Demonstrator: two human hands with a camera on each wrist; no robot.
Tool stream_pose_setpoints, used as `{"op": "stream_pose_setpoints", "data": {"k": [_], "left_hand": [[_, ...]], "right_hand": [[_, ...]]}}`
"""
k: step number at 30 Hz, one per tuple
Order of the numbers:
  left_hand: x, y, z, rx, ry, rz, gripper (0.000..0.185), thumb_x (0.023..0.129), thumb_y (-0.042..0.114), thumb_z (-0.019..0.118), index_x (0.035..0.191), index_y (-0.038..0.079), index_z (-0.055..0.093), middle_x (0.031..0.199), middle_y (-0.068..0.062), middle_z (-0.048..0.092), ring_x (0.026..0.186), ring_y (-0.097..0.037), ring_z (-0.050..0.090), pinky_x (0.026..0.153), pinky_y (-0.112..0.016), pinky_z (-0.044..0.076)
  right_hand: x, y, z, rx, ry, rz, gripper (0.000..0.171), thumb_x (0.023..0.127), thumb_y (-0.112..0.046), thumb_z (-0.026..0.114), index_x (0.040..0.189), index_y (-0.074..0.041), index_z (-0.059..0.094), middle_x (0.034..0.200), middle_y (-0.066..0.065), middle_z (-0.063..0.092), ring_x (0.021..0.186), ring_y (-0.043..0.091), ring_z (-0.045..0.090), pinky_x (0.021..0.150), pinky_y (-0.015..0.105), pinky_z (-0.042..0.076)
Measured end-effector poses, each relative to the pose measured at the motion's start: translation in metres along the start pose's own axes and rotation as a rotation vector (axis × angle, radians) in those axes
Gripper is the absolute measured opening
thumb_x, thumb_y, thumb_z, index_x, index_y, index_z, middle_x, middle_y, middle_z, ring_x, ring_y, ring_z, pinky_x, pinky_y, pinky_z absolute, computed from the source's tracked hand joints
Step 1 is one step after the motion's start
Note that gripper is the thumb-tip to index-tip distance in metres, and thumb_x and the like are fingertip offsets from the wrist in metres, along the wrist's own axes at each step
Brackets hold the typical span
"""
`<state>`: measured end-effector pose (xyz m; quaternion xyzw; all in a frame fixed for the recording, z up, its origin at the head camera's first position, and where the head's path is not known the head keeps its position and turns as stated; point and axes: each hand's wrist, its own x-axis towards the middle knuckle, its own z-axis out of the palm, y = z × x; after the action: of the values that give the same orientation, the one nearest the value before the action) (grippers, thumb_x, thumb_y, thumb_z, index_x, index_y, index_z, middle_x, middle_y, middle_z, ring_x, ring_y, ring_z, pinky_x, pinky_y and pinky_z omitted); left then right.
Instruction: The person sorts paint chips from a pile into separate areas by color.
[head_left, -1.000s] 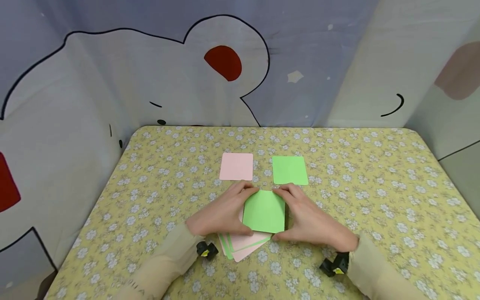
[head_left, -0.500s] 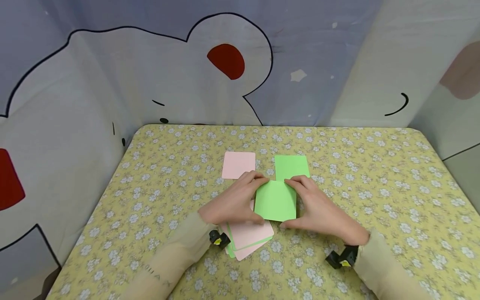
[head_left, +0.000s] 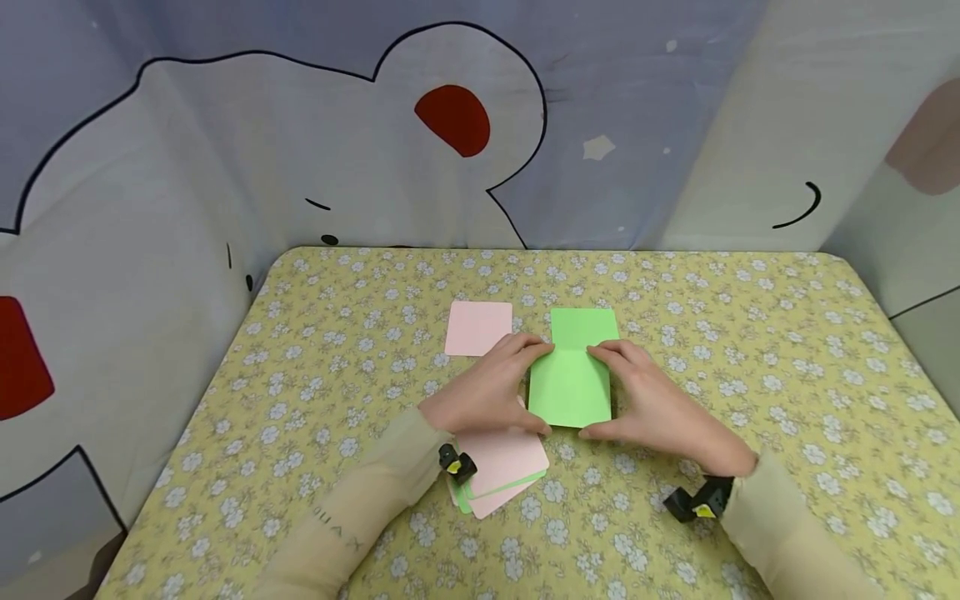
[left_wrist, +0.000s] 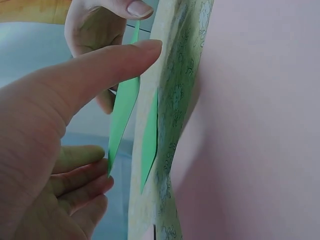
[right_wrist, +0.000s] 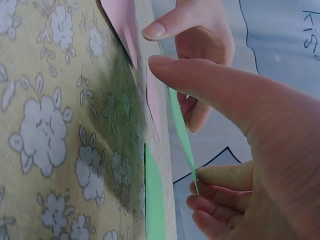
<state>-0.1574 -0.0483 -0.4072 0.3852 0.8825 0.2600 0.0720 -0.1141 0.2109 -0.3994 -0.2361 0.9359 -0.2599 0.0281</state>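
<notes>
While both hands work at frame centre of the head view, a green card [head_left: 569, 387] is held between them just above the tablecloth [head_left: 750, 367]. Left hand [head_left: 491, 387] pinches its left edge, thumb at the near corner, fingertips at the far corner. Right hand [head_left: 648, 400] does the same on the right edge. Fingers of both are curled around the card edges, neither hand spread wide.

Left wrist view: the held card [left_wrist: 122, 112] is seen edge-on, lifted off the cloth, thumb [left_wrist: 95, 75] beside it. Right wrist view: same card [right_wrist: 182, 135] edge-on, thumb [right_wrist: 210, 82] over it, fingers below.

The card's far edge overlaps the near edge of a second green card [head_left: 583, 327] lying flat just above centre. Whether the two touch: can't tell. A pink card [head_left: 478, 327] lies flat to the left of that one, a gap between them.

Lower centre, under the left wrist: a fanned stack of cards [head_left: 498, 475], pink on top, green edges showing beneath.

Wrist cameras: black clips with yellow marks, left [head_left: 456, 462] and right [head_left: 693, 502].

Writing: the left sleeve [head_left: 341, 521] has dark letters, partly readable, looks like "AND" upside down. Backdrop [head_left: 300, 150] is a cartoon print with black outlines and red patches; a scrap of lettering at upper right of the right wrist view reads roughly "Kis".
</notes>
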Motion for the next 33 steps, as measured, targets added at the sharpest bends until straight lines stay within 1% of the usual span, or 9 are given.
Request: {"op": "stream_pose_setpoints", "data": {"k": [4, 6, 14, 19, 22, 26, 30, 33], "left_hand": [[0.007, 0.000, 0.002, 0.009, -0.004, 0.004, 0.109, 0.071, 0.051, 0.092, 0.155, 0.005, 0.040, 0.150, -0.004, 0.041, 0.133, -0.014, 0.040, 0.109, -0.024, 0.037], [0.010, -0.001, 0.003, 0.020, -0.009, 0.002, 0.109, 0.071, 0.052, 0.091, 0.155, 0.005, 0.040, 0.150, -0.004, 0.041, 0.133, -0.014, 0.040, 0.109, -0.024, 0.037], [0.027, 0.000, 0.004, 0.045, -0.035, -0.016, 0.110, 0.073, 0.052, 0.090, 0.156, 0.003, 0.038, 0.153, -0.008, 0.038, 0.137, -0.018, 0.039, 0.112, -0.027, 0.035], [0.041, -0.003, 0.004, 0.037, -0.033, -0.022, 0.109, 0.073, 0.051, 0.090, 0.155, 0.003, 0.038, 0.151, -0.008, 0.039, 0.134, -0.018, 0.040, 0.109, -0.026, 0.037], [0.051, -0.005, 0.004, 0.025, -0.035, -0.040, 0.109, 0.073, 0.050, 0.090, 0.155, 0.003, 0.038, 0.150, -0.009, 0.040, 0.132, -0.019, 0.042, 0.108, -0.027, 0.040], [0.066, -0.009, 0.005, 0.018, -0.043, -0.081, 0.109, 0.073, 0.050, 0.090, 0.156, 0.003, 0.037, 0.149, -0.010, 0.041, 0.129, -0.020, 0.045, 0.106, -0.027, 0.041], [0.079, -0.013, 0.005, -0.003, -0.042, -0.106, 0.108, 0.073, 0.047, 0.091, 0.155, 0.002, 0.037, 0.148, -0.011, 0.042, 0.126, -0.020, 0.047, 0.104, -0.027, 0.043], [0.086, -0.016, 0.004, -0.023, -0.039, -0.126, 0.109, 0.073, 0.045, 0.092, 0.156, 0.002, 0.036, 0.148, -0.011, 0.041, 0.126, -0.021, 0.047, 0.103, -0.028, 0.044]], "right_hand": [[0.000, 0.003, -0.002, -0.002, 0.010, 0.008, 0.111, 0.068, -0.051, 0.094, 0.148, 0.007, 0.043, 0.141, 0.019, 0.044, 0.126, 0.036, 0.046, 0.100, 0.057, 0.047], [0.000, 0.005, -0.002, 0.002, 0.018, 0.011, 0.111, 0.068, -0.051, 0.093, 0.148, 0.007, 0.043, 0.141, 0.019, 0.044, 0.126, 0.036, 0.046, 0.100, 0.057, 0.047], [0.003, 0.015, -0.004, 0.019, 0.033, 0.022, 0.107, 0.072, -0.042, 0.093, 0.149, 0.009, 0.040, 0.146, 0.025, 0.040, 0.130, 0.042, 0.042, 0.102, 0.061, 0.044], [0.010, 0.026, -0.007, 0.037, 0.029, 0.043, 0.108, 0.074, -0.042, 0.093, 0.151, 0.009, 0.037, 0.148, 0.027, 0.037, 0.131, 0.044, 0.043, 0.102, 0.061, 0.043], [0.016, 0.033, -0.011, 0.057, 0.026, 0.059, 0.108, 0.074, -0.041, 0.092, 0.152, 0.009, 0.036, 0.149, 0.027, 0.037, 0.130, 0.044, 0.044, 0.101, 0.062, 0.044], [0.026, 0.043, -0.015, 0.072, 0.020, 0.077, 0.108, 0.074, -0.038, 0.093, 0.152, 0.009, 0.036, 0.149, 0.026, 0.038, 0.129, 0.044, 0.044, 0.102, 0.062, 0.043], [0.037, 0.051, -0.019, 0.066, 0.013, 0.089, 0.107, 0.075, -0.038, 0.093, 0.152, 0.009, 0.036, 0.149, 0.027, 0.038, 0.128, 0.045, 0.044, 0.101, 0.062, 0.043], [0.044, 0.055, -0.022, 0.062, 0.004, 0.092, 0.107, 0.075, -0.039, 0.092, 0.152, 0.009, 0.036, 0.150, 0.029, 0.037, 0.128, 0.046, 0.044, 0.101, 0.063, 0.043]]}}
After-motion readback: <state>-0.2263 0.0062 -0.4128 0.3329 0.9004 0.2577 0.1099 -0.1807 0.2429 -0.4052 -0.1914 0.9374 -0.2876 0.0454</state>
